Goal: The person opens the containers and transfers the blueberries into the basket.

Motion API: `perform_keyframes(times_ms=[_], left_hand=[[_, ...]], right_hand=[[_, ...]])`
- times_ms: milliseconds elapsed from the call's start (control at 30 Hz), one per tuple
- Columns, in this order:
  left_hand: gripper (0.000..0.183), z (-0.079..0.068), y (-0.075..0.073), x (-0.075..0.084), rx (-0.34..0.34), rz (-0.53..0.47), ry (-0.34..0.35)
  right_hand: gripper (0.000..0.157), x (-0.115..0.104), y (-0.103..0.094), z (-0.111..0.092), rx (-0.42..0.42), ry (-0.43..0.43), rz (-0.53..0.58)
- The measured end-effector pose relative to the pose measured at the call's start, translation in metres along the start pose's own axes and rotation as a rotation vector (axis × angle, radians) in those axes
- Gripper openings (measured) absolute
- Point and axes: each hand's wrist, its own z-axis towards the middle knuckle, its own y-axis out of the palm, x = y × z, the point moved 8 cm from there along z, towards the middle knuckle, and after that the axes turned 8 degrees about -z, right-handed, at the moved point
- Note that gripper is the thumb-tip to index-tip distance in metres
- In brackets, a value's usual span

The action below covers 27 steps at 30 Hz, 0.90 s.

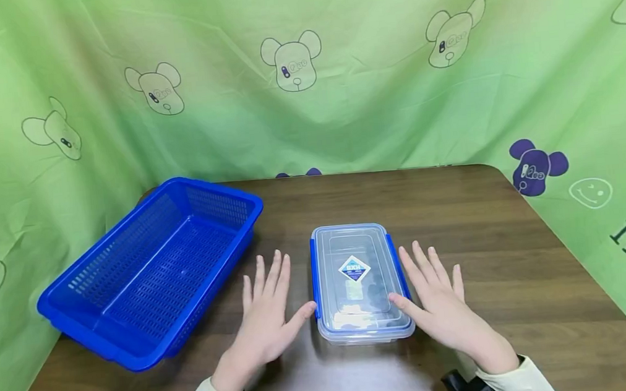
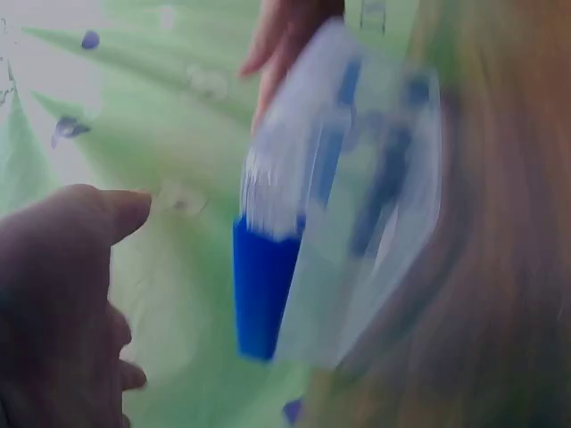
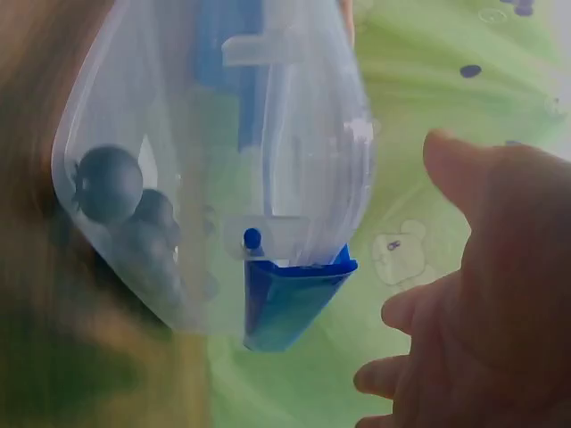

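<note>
A clear plastic food container [image 1: 356,278] with a transparent lid, a diamond-shaped label and blue side clips [image 1: 316,279] sits on the table in front of me. Several dark round objects [image 3: 110,184] show through its wall in the right wrist view; their kind is unclear. On its left, my left hand [image 1: 265,324] is spread with straight fingers, holding nothing; the left wrist view shows a gap to the container. My right hand [image 1: 440,305] is likewise spread at the right side. Its thumb overlaps the lid's edge in the head view, but the right wrist view shows it apart.
A blue perforated plastic basket [image 1: 180,272] stands at the left of the brown wooden table [image 1: 508,253], angled, with nothing visible inside. Behind and around the table hangs a green curtain [image 1: 362,123] printed with bear heads.
</note>
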Motion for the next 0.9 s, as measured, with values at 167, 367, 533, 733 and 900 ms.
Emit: perform_keyframes(times_ms=[167, 367, 533, 733, 900], left_hand=[[0.089, 0.007, 0.009, 0.006, -0.102, -0.410, -0.062], [0.085, 0.020, 0.026, 0.001, -0.149, -0.698, -0.056], [0.075, 0.023, 0.041, -0.005, -0.176, -0.828, -0.065], [0.066, 0.022, 0.052, -0.016, -0.179, -1.089, -0.187], [0.065, 0.016, 0.057, -0.025, -0.174, -1.188, -0.261]], right_hand=[[0.074, 0.006, 0.002, 0.004, -0.045, -0.002, 0.181], [0.065, 0.013, 0.012, 0.010, -0.109, -0.015, 0.375], [0.064, 0.017, 0.018, 0.010, -0.183, -0.022, 0.594], [0.065, 0.025, 0.025, 0.008, -0.226, 0.010, 0.753], [0.063, 0.026, 0.033, 0.007, -0.207, -0.036, 0.916]])
